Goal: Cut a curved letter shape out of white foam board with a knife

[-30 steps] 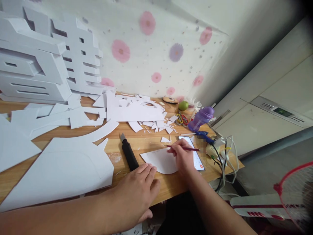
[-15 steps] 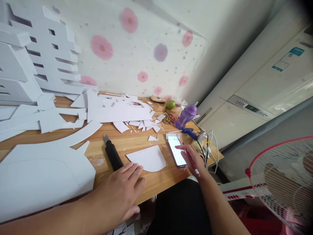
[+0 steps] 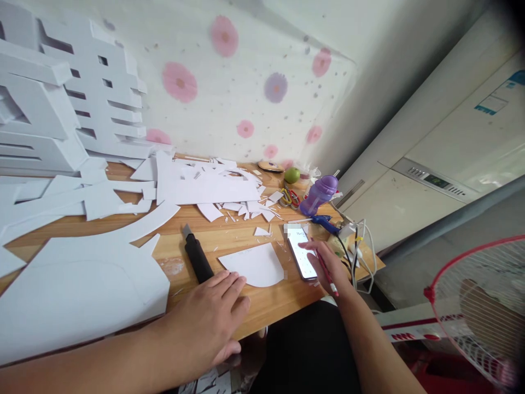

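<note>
My left hand [image 3: 217,312] lies flat at the table's front edge, fingers outstretched. Its fingertips are at the near left edge of a white, round-edged board piece [image 3: 256,265]. Just behind it is a black utility knife [image 3: 197,257], blade out, its handle end beside my fingers. My right hand [image 3: 330,262] holds a red pencil [image 3: 326,272] slanting through the fingers. One finger of that hand is over the lit screen of a phone [image 3: 301,254], which lies on the table and seems to show a calculator. Whether the fingertip touches the glass, I cannot tell.
A large white board sheet [image 3: 94,284] covers the left front. Cut white structures [image 3: 98,109] stand behind it, with scraps [image 3: 246,208] across the back. Scissors [image 3: 290,198], a purple bottle [image 3: 319,195], a blue glue gun [image 3: 324,221] and cables [image 3: 367,257] sit right. A fan [image 3: 479,312] stands beyond.
The view has turned slightly left, so everything sits a little further right. My left hand stays on the table; my right finger remains over the phone with the pencil still held.
</note>
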### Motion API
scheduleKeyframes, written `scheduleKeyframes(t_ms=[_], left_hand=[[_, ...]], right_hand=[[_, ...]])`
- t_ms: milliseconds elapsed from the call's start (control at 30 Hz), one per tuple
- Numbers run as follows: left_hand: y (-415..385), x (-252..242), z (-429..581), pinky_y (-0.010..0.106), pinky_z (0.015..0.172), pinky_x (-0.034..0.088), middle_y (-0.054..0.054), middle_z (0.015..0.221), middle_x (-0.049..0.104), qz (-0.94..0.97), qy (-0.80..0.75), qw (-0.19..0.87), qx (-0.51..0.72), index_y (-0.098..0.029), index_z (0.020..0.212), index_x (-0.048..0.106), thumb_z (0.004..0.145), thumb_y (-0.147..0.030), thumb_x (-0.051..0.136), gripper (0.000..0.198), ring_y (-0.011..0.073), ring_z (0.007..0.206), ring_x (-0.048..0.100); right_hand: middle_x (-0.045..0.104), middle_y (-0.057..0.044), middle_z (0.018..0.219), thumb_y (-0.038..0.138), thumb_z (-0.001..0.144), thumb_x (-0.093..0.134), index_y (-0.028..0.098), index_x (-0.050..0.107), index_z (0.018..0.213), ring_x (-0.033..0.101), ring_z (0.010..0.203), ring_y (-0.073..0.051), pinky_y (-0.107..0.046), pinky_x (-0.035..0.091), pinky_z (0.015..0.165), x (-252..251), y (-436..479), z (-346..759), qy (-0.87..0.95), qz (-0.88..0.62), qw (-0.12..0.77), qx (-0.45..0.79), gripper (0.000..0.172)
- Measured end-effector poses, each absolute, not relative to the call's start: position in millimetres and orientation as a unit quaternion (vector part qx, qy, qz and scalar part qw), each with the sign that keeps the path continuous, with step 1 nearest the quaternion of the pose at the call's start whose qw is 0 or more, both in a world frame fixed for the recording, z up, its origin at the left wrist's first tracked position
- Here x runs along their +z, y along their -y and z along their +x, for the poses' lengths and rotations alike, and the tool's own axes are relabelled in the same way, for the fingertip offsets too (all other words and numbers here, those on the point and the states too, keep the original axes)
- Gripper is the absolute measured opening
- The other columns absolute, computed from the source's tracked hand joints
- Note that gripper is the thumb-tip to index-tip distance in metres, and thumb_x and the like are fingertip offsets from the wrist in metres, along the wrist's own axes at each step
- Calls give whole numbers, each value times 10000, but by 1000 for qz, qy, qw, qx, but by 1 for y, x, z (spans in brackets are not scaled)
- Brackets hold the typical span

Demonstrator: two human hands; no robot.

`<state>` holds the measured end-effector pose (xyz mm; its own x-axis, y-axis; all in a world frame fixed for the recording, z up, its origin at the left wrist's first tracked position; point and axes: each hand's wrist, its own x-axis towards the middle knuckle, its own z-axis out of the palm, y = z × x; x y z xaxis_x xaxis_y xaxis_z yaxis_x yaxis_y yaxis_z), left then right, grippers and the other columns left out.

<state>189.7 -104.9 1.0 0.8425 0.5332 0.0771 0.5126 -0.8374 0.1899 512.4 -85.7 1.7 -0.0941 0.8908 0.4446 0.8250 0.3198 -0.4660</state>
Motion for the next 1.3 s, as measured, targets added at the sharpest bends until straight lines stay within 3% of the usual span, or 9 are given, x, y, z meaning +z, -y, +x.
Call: scheduleKeyframes(t_ms=[167, 333, 467, 533, 667, 800, 900, 1167, 1300], left_hand=[[105, -3, 189, 517, 1096, 420, 199, 1388, 568, 958, -265, 63, 87, -166, 1199, 636, 826, -528, 653, 520, 371, 1290, 519], [107, 0, 190, 499, 1037, 472, 155, 1257, 668, 950, -257, 29, 173, -172, 1083, 669, 828, -424, 675, 358, 337, 1161, 615], [105, 15, 187, 394, 981, 492, 43, 1023, 732, 923, -198, 35, 329, -197, 1017, 642, 883, -178, 548, 164, 203, 930, 674], [102, 23, 183, 324, 948, 491, 21, 968, 711, 896, -203, 51, 392, -198, 1034, 612, 879, -95, 519, 208, 157, 898, 653], [91, 26, 177, 246, 869, 504, 38, 993, 643, 829, -287, 102, 470, -205, 1065, 539, 899, -100, 500, 199, 139, 963, 622], [81, 15, 178, 295, 934, 522, 54, 1134, 631, 805, -356, 158, 447, -241, 1101, 527, 912, -189, 500, 198, 171, 1083, 624], [77, 6, 179, 362, 1027, 501, 48, 1343, 583, 817, -380, 202, 385, -277, 1169, 544, 917, -268, 500, 256, 203, 1220, 586], [74, 7, 182, 447, 1111, 434, 58, 1391, 582, 778, -420, 307, 351, -265, 1241, 567, 882, -359, 493, 378, 236, 1247, 576], [71, 12, 186, 436, 949, 548, 92, 1128, 709, 662, -443, 450, 403, -226, 1202, 577, 834, -433, 554, 423, 243, 1037, 681]], right_hand=[[704, -99, 1151, 278, 906, 593, 253, 576, 1015, 665, 1056, -267, -416, 529, 903, 8, 101, 477, 783, -534, 315, 45, 113], [606, -197, 1342, 488, 768, 768, 156, 597, 1160, 542, 1258, -361, -482, 495, 1021, 5, 102, 429, 863, -476, 168, 30, 541], [704, -212, 1149, 429, 865, 677, 133, 676, 1017, 645, 1101, -358, -466, 555, 913, -1, 93, 420, 867, -474, 152, -14, 333], [742, -186, 1019, 381, 868, 667, 145, 705, 944, 698, 947, -331, -424, 583, 794, -4, 93, 424, 861, -468, 198, 10, 251], [716, -41, 684, 341, 830, 656, 202, 718, 821, 660, 592, -192, -292, 541, 591, -7, 93, 435, 722, -533, 431, 93, 152], [614, 20, 554, 390, 912, 507, 202, 622, 783, 592, 467, -149, -259, 503, 463, -4, 87, 432, 572, -586, 559, 133, 255], [584, 49, 522, 416, 809, 608, 213, 560, 710, 577, 441, -144, -253, 487, 410, 1, 85, 417, 405, -554, 660, 306, 231], [600, 64, 532, 353, 655, 771, 200, 564, 643, 571, 475, -113, -213, 482, 426, 9, 91, 395, 261, -459, 702, 477, 258], [564, 76, 499, 353, 601, 824, 190, 578, 618, 527, 449, -79, -182, 483, 425, 11, 92, 394, 252, -447, 700, 497, 295]])
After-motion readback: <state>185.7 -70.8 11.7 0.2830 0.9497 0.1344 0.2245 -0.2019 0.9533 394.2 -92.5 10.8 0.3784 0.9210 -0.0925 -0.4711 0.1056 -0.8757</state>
